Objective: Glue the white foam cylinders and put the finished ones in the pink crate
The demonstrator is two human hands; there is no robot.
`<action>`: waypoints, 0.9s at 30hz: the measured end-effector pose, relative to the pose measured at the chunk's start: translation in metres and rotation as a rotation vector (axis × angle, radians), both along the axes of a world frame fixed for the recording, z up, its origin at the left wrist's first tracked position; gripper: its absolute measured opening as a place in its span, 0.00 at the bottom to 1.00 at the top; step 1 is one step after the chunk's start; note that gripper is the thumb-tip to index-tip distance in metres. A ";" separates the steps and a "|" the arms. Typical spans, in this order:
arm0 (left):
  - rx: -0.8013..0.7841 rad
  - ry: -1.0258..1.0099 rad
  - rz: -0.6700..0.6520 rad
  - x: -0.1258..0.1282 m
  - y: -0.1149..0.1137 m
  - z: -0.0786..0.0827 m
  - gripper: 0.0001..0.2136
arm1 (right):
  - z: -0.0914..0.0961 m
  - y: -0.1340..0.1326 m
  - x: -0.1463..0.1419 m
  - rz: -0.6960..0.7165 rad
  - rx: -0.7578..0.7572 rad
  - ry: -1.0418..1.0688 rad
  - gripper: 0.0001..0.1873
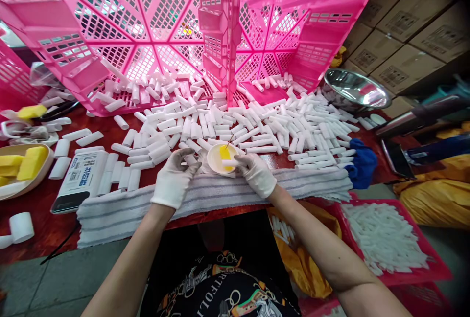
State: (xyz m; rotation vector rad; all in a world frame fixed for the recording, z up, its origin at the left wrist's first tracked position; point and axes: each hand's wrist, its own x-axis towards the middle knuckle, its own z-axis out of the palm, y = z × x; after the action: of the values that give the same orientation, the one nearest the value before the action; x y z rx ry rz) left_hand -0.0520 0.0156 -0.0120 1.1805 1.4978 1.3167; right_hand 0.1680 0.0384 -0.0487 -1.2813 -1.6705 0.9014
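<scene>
My left hand, in a white glove with greyed fingertips, is closed around a short white tube. My right hand, gloved the same way, pinches another white tube by its end. That tube lies level across the small cream bowl, in front of the yellow block inside it. A thin stick rises from the bowl. Beneath both hands a striped towel runs along the table's front edge. Many loose white tubes are heaped just beyond the bowl.
Two pink crates lie tipped on their sides behind the heap. A steel basin and a blue cloth are at right. At left are a white box and a dish with yellow blocks. A filled pink tray stands lower right.
</scene>
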 end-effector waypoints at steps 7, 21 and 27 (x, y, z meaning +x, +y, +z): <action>-0.224 -0.538 0.071 0.010 -0.008 0.011 0.21 | 0.021 -0.023 0.002 -0.062 0.047 -0.022 0.12; -0.105 -0.139 -0.227 0.042 -0.046 0.025 0.20 | 0.052 -0.033 -0.003 -0.124 -0.644 0.504 0.23; -0.106 -0.012 -0.246 0.041 -0.049 0.022 0.22 | 0.061 -0.036 -0.002 -0.133 -0.603 0.364 0.23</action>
State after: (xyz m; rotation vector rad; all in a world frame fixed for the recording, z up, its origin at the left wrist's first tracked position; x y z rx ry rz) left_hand -0.0105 -0.0337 0.0099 1.2413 1.3483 1.0658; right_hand 0.1657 0.0023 0.0124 -1.4787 -1.0469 1.5223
